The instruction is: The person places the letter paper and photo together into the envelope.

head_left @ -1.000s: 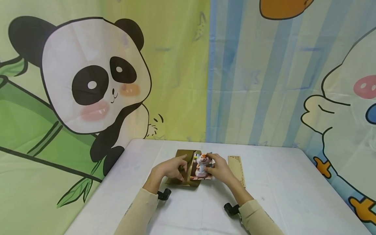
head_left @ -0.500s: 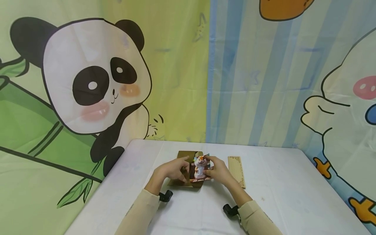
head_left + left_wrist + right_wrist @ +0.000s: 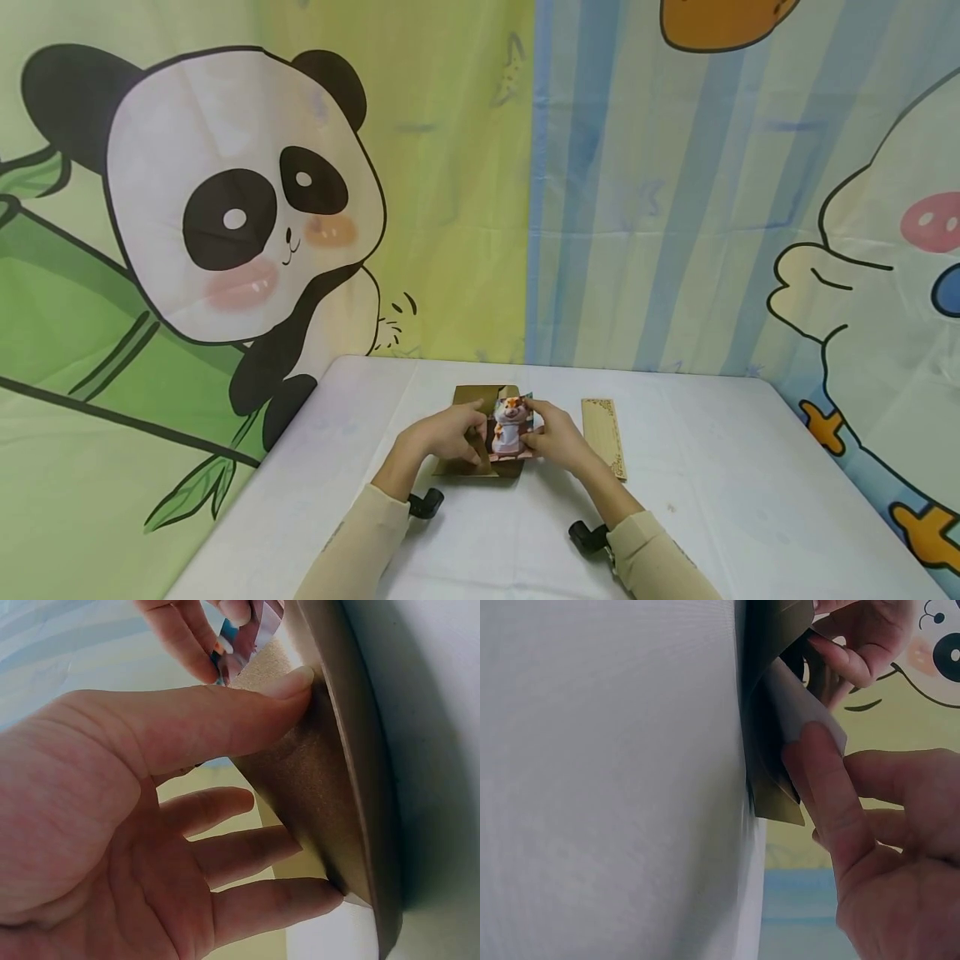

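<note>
A gold-brown paper envelope [image 3: 468, 393] lies on the table, its flap raised at the left hand [image 3: 450, 432]. The left thumb presses the envelope's inner side [image 3: 300, 772] in the left wrist view, with the fingers spread around the flap. My right hand [image 3: 558, 433] pinches a picture card [image 3: 510, 429] by its right edge; it shows a cartoon animal in white. In the right wrist view the card's pale back [image 3: 802, 705] rests between the right thumb and fingers, its far part inside the fold of the envelope [image 3: 776, 806].
A tan strip with an ornate border [image 3: 603, 437] lies on the white table [image 3: 712, 467] to the right of the right hand. Behind the table hangs a curtain [image 3: 465, 208] printed with a panda and other cartoon figures.
The card has moved slightly left, over the envelope, with the right hand. The left hand and the envelope have shifted a little to the right.
</note>
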`<state>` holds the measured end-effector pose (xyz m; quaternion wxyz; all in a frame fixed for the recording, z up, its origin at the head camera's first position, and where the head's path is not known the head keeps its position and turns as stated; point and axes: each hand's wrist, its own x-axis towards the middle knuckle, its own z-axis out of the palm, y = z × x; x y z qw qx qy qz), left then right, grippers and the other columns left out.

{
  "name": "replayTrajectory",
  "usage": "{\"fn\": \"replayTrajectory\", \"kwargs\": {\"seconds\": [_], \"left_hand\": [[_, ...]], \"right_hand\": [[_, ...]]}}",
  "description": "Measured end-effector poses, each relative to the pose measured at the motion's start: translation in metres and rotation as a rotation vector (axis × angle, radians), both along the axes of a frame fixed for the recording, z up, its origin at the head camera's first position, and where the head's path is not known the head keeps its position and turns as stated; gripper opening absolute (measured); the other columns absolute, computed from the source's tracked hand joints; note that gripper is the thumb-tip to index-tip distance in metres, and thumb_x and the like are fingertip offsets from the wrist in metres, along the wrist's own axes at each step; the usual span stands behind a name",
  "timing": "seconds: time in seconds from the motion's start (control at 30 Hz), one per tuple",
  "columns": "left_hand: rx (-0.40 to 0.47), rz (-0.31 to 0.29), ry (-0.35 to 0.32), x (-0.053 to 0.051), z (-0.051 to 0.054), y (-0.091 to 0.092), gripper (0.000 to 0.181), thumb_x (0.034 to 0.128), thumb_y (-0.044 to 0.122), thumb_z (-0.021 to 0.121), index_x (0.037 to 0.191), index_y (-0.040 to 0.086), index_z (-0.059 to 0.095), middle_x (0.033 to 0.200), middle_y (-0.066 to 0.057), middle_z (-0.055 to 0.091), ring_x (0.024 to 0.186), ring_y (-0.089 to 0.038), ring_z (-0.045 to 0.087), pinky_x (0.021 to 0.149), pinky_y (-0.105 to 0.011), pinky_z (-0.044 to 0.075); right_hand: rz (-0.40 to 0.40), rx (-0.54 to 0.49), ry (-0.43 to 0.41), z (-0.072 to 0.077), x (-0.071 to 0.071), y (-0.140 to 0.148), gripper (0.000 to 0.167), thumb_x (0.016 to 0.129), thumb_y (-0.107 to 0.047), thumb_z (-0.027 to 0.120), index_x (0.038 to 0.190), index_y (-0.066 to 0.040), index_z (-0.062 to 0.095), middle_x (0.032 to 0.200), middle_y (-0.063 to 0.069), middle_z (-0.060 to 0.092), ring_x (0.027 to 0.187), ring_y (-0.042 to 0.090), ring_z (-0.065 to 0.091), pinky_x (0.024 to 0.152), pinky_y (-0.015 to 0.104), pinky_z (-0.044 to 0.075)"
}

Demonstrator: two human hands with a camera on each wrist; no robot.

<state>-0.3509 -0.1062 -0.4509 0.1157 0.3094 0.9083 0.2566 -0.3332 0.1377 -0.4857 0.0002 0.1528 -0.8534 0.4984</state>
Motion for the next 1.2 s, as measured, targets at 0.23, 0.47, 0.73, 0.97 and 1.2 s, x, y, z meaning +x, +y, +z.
{"fn": "replayTrajectory", "kwargs": {"seconds": [0.23, 0.47, 0.73, 0.97, 1.2], "left_hand": [[0.002, -0.001, -0.001, 0.001, -0.001, 0.001, 0.027, 0.0800, 0.011, 0.090, 0.087, 0.016, 0.064, 0.167, -0.026, 0.030, 0.147, -0.043, 0.043, 0.111, -0.050, 0.044], [-0.002, -0.005, 0.003, 0.002, -0.001, 0.004, 0.027, 0.0806, 0.014, 0.090, 0.089, 0.018, 0.065, 0.166, -0.024, 0.034, 0.145, -0.040, 0.047, 0.108, -0.048, 0.046], [-0.033, -0.001, 0.018, 0.004, -0.001, 0.009, 0.029, 0.0813, 0.018, 0.090, 0.089, 0.020, 0.062, 0.166, -0.024, 0.035, 0.144, -0.039, 0.049, 0.107, -0.046, 0.047], [-0.037, -0.012, -0.001, 0.008, 0.000, 0.012, 0.026, 0.0828, 0.016, 0.089, 0.088, 0.019, 0.063, 0.167, -0.022, 0.033, 0.141, -0.034, 0.052, 0.104, -0.043, 0.049], [-0.047, -0.025, 0.006, 0.010, 0.001, 0.014, 0.023, 0.0836, 0.015, 0.088, 0.089, 0.020, 0.065, 0.167, -0.024, 0.033, 0.145, -0.038, 0.048, 0.110, -0.046, 0.047]], "right_hand": [[-0.045, 0.157, 0.082, 0.001, 0.000, 0.001, 0.066, 0.087, 0.000, 0.078, 0.148, 0.003, 0.052, 0.144, 0.026, 0.060, 0.103, 0.031, 0.070, 0.087, 0.044, 0.056], [0.052, 0.004, -0.063, -0.001, 0.001, 0.001, 0.071, 0.090, 0.011, 0.063, 0.156, 0.003, 0.039, 0.144, 0.037, 0.053, 0.062, 0.031, 0.073, 0.060, 0.042, 0.061], [0.089, 0.008, -0.040, -0.002, 0.001, 0.001, 0.061, 0.090, 0.009, 0.071, 0.148, 0.005, 0.050, 0.126, 0.036, 0.064, 0.060, 0.020, 0.072, 0.058, 0.037, 0.061], [0.117, 0.022, -0.045, -0.002, 0.003, 0.000, 0.066, 0.088, 0.009, 0.072, 0.149, 0.005, 0.049, 0.133, 0.039, 0.059, 0.063, 0.021, 0.072, 0.058, 0.036, 0.061], [0.127, -0.014, -0.069, -0.003, 0.003, -0.002, 0.065, 0.088, 0.008, 0.073, 0.148, 0.009, 0.048, 0.136, 0.040, 0.056, 0.069, 0.024, 0.076, 0.064, 0.034, 0.062]]}}
